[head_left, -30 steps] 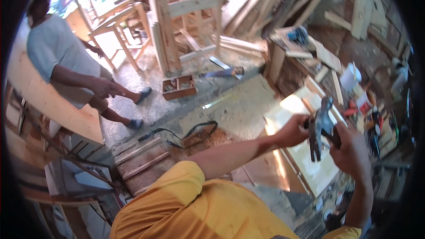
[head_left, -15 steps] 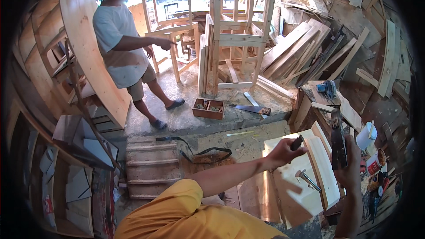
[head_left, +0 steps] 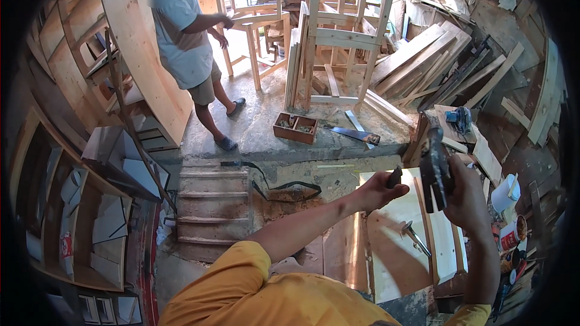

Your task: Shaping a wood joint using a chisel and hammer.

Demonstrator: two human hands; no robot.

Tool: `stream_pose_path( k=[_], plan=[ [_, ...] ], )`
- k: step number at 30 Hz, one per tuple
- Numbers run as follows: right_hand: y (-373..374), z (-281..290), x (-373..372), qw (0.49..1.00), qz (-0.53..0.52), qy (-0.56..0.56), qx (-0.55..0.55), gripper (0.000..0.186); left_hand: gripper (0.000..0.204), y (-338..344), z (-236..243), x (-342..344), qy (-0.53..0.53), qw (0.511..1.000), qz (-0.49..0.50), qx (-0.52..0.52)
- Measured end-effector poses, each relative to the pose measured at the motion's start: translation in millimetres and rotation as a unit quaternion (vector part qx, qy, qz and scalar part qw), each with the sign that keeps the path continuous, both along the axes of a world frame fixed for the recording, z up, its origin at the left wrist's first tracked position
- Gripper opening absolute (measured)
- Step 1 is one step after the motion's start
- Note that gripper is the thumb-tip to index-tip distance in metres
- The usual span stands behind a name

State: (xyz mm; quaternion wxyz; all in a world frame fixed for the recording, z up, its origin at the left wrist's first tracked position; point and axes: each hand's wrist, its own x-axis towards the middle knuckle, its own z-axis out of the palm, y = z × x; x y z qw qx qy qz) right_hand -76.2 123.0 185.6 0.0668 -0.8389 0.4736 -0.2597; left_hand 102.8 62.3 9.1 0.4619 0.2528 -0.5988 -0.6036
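Leftward, a co-worker [head_left: 184, 39] is standing beyond the left hand [head_left: 380, 192], which is pinching a small dark object [head_left: 394, 177]. Below, between the hands, a shiny metal tool [head_left: 417, 239] is resting on a wooden panel [head_left: 385, 244]. The right hand [head_left: 468, 198] is gripping a claw hammer [head_left: 434, 172], prongs downward; a white bucket [head_left: 504, 195] is sitting rightward.

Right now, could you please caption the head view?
Wearer's right hand grips a dark metal claw hammer over pale wooden boards.
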Motion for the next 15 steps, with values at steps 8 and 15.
stream_pose_path(
  k=[8, 15],
  plan=[
    [-5.6, 3.6, 20.2, 0.983, 0.074, 0.169, -0.002, 0.022, 0.016, -4.5, -14.7, -4.2, 0.206, 0.973, -0.105, 0.003],
    [-9.3, 7.3, 19.6, 0.994, 0.017, 0.112, 0.01, 0.015, 0.009, 1.1, -12.0, -5.1, 0.036, 0.999, -0.011, -0.016]
  ],
)
